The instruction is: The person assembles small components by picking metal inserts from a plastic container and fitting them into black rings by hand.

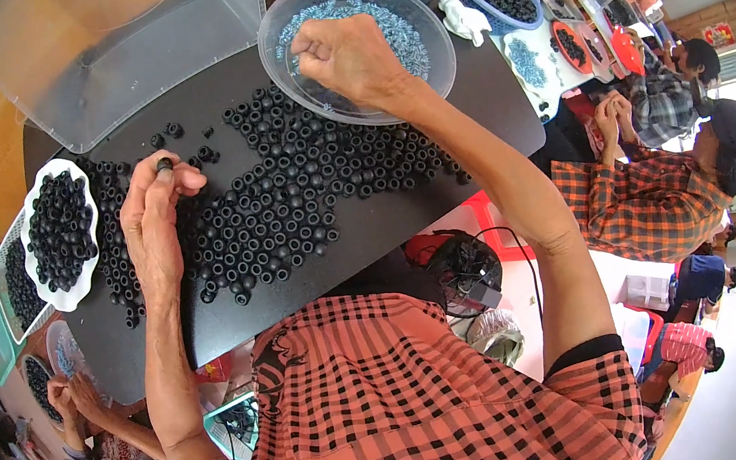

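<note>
My left hand (151,225) is raised over the dark table (369,239), with a small round black piece (164,164) pinched at its fingertips. Beneath and beside it, many loose black ring-like pieces (276,215) with round holes are spread over the tabletop. To the right and farther off, my right hand (350,55) is over a round clear tub (446,68) of small light-blue pieces (403,41). Its fingers are curled closed, and whatever they may hold is hidden.
At left, a white scalloped dish (93,254) of black pieces overlaps a mesh basket (8,297). A clear plastic box (150,86) stands at the far edge. Far right, a blue-rimmed basin (536,16) holds black pieces. Co-workers sit on both sides, one in an orange plaid shirt (636,197).
</note>
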### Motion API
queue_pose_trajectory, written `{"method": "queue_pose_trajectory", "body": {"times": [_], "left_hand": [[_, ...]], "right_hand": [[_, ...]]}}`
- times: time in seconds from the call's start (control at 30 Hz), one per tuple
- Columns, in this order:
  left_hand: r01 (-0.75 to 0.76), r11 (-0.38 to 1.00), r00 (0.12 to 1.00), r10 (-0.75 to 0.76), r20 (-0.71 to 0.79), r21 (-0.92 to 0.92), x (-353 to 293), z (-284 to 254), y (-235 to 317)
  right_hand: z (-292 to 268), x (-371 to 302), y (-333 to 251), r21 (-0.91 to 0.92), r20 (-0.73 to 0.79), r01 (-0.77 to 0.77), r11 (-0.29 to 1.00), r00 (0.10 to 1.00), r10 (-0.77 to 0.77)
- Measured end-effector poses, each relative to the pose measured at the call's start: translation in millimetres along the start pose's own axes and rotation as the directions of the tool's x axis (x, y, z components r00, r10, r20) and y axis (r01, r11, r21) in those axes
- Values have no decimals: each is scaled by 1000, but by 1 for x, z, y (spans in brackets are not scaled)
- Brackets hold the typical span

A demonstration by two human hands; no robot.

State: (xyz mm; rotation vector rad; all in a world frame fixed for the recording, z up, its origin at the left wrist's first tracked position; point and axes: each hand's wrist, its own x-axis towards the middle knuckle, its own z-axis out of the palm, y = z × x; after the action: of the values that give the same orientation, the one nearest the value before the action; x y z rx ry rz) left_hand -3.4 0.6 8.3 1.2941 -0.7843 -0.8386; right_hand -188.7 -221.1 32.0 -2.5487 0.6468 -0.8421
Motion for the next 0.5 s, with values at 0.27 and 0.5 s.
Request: {"method": "queue_pose_trajectory", "body": {"times": [0.27, 0.5], "left_hand": [[1, 1000, 1000, -1, 2, 19, 0, 3, -1], [4, 1000, 1000, -4, -5, 25, -1, 3, -1]], "right_hand": [[5, -5, 6, -74, 141, 144, 987, 981, -132], [6, -9, 3, -213, 249, 149, 966, 964, -94]]}}
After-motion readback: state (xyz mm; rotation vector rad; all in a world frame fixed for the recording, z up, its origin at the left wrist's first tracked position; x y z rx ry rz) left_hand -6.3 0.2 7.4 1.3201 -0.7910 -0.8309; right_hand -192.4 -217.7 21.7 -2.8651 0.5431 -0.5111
